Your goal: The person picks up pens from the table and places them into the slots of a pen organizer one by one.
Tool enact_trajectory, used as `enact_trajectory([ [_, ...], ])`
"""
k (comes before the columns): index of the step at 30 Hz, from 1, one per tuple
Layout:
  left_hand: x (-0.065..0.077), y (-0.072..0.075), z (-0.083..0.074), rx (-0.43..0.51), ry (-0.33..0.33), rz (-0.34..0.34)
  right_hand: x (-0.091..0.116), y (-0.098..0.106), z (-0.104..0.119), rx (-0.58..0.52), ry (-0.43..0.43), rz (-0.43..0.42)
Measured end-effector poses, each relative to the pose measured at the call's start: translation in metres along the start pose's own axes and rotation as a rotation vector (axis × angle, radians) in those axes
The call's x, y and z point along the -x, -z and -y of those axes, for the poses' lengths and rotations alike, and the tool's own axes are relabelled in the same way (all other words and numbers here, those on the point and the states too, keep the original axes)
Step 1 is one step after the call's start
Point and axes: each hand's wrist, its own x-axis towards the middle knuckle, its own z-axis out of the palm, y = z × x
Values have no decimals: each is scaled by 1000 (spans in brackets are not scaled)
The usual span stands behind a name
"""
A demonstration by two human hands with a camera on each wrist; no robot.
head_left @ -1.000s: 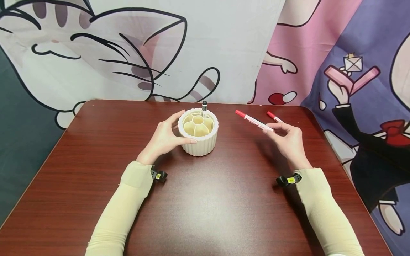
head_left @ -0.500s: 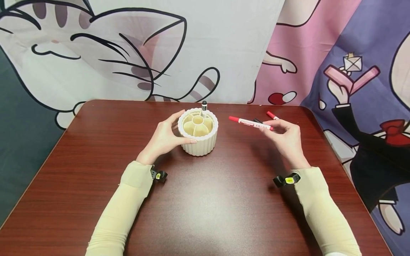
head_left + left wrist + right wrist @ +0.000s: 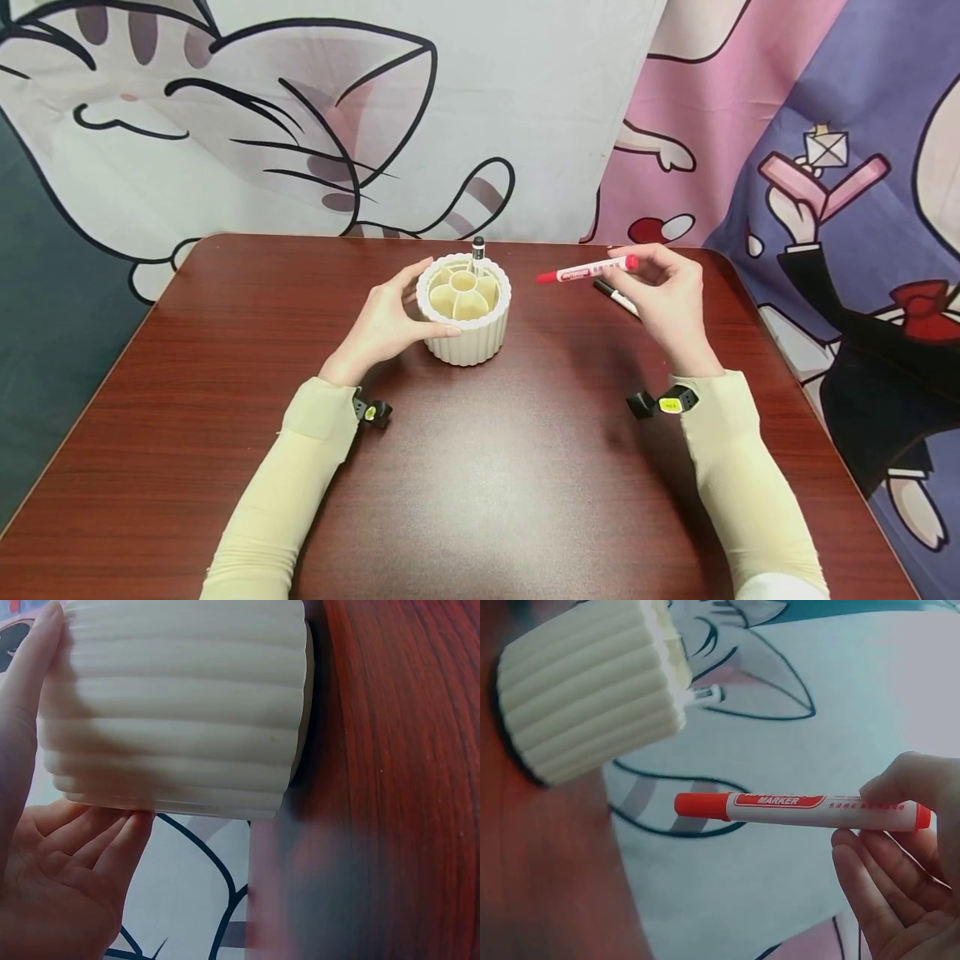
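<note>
In the head view a cream, ribbed pen holder (image 3: 465, 342) with several compartments stands upright on the table. My left hand (image 3: 382, 321) holds it by its left side, thumb in front and fingers behind; the left wrist view shows the ribbed wall (image 3: 172, 705) between thumb and fingers. A black-capped marker (image 3: 478, 250) stands in a rear compartment. My right hand (image 3: 663, 292) pinches a red-and-white whiteboard marker (image 3: 588, 271) near its right end, above the table. Its red cap (image 3: 701, 805) points toward the holder, apart from it.
A black-and-white marker (image 3: 617, 297) lies on the brown table (image 3: 480, 467), partly behind my right hand. A cloth backdrop (image 3: 540, 117) with cartoon drawings hangs behind the table's far edge.
My right hand has risen and swung the red marker from a slant to nearly level. The second red marker is now hidden, and the black one shows more. My left hand stays put.
</note>
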Motion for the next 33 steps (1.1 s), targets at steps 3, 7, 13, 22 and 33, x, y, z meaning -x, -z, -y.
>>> enact_trajectory([
  [3,0,0,0,3,1,1,-3,-5,10,-74,6,-5],
  [7,0,0,-1,4,1,3,-8,-13,23,-150,25,-4],
  [13,0,0,-1,-6,7,3,-19,-22,41,-200,59,-22],
  [22,1,0,-1,6,5,6,-29,-40,59,-298,96,14],
  [33,1,0,0,-14,7,10,-26,-56,58,-228,125,95],
])
